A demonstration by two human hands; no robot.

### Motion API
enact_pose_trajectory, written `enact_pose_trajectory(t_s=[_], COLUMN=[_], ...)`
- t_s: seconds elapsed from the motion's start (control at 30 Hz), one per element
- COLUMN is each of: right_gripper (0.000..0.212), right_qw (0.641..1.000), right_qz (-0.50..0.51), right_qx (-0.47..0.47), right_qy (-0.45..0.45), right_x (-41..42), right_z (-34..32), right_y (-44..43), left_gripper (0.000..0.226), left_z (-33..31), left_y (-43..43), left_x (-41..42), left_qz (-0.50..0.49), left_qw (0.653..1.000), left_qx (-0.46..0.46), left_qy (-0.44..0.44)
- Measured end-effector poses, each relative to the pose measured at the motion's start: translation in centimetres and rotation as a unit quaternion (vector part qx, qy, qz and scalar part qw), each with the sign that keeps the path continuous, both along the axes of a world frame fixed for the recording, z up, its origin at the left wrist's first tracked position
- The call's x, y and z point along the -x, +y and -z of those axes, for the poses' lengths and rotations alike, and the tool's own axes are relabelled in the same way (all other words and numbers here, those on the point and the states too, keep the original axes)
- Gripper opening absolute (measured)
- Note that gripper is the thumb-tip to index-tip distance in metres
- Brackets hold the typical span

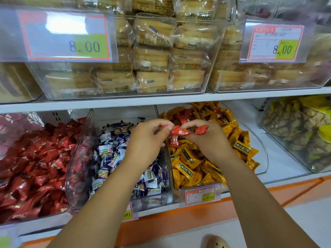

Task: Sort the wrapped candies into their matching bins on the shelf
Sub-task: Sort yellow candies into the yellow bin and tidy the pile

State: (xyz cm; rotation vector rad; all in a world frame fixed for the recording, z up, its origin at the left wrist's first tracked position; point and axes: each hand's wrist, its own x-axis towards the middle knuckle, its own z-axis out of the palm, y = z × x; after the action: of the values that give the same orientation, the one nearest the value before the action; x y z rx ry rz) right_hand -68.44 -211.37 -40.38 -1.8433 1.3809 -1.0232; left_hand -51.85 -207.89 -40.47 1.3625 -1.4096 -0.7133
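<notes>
red candies [179, 134] | pinched between left hand [145, 140] and right hand [209, 140] | over yellow bin [263, 153]

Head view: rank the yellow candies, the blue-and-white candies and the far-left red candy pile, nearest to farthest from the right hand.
1. Yellow candies, directly beneath the right hand.
2. Blue-and-white candies, just to its left.
3. Red candy pile, far left.

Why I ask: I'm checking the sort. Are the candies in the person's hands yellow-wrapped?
No, the left hand and the right hand both pinch red-wrapped candies.
</notes>
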Motion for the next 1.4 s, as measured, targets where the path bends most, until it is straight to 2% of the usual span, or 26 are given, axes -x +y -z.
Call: enact_pose_trajectory(t_s=[0.1,0.2,0.47,0.63,0.77,0.87,1.0,1.07,1.17,1.2,1.33,1.4], right_gripper=[0.013,0.013,0.024,0.01,0.01,0.01,0.011,0.015,0.03,0.032,0.018,0.016], right_qw=[0.995,0.992,0.989,0.994,0.989,0.981,0.992,0.993,0.962,0.954,0.96,0.973], right_qz=[-0.008,0.0,-0.062,-0.023,-0.11,-0.157,-0.089,-0.053,-0.092,-0.099,-0.048,-0.051], right_qx=[-0.039,-0.054,-0.093,-0.06,-0.076,-0.109,-0.086,-0.062,-0.078,-0.078,0.029,0.034], right_qy=[-0.093,-0.114,-0.095,-0.089,-0.069,-0.029,0.008,0.086,0.245,0.271,0.273,0.221], right_x=[0.5,0.7,1.8,2.7,2.9,1.8,2.1,3.2,3.7,3.5,2.8,2.4], right_z=[-0.4,-0.4,-1.1,-1.9,-3.3,-3.1,-2.9,-3.0,-2.3,-1.6,-1.2,-2.1], right_y=[-0.2,-0.3,0.2,0.5,1.3,1.9,1.6,1.1,1.0,1.0,1.0,1.4], left_gripper=[0.016,0.016,0.04,0.035,0.023,0.025,0.017,0.016,0.019,0.018,0.015,0.014], left_z=[-0.2,-0.4,-0.9,-1.3,-1.7,-1.7,-1.5,-1.5,-1.7,-1.7,-1.8,-1.7], left_y=[-0.2,-0.4,-0.3,-0.2,0.1,0.3,0.3,0.3,0.2,0.2,0.4,0.5], left_x=[-0.5,-0.5,0.3,0.2,0.5,0.8,0.6,0.3,-0.3,-0.5,-1.1,-1.7], left_qz=[0.002,0.001,0.029,0.021,0.066,0.092,0.059,0.038,0.041,0.049,0.07,0.073], left_qw=[0.996,0.991,0.995,0.994,0.993,0.991,0.994,0.993,0.99,0.989,0.984,0.98], left_qx=[-0.041,-0.064,-0.078,-0.098,-0.097,-0.096,-0.088,-0.107,-0.121,-0.121,-0.131,-0.143], left_qy=[0.074,0.115,0.054,0.045,0.01,-0.012,-0.006,0.022,0.057,0.074,0.098,0.114])
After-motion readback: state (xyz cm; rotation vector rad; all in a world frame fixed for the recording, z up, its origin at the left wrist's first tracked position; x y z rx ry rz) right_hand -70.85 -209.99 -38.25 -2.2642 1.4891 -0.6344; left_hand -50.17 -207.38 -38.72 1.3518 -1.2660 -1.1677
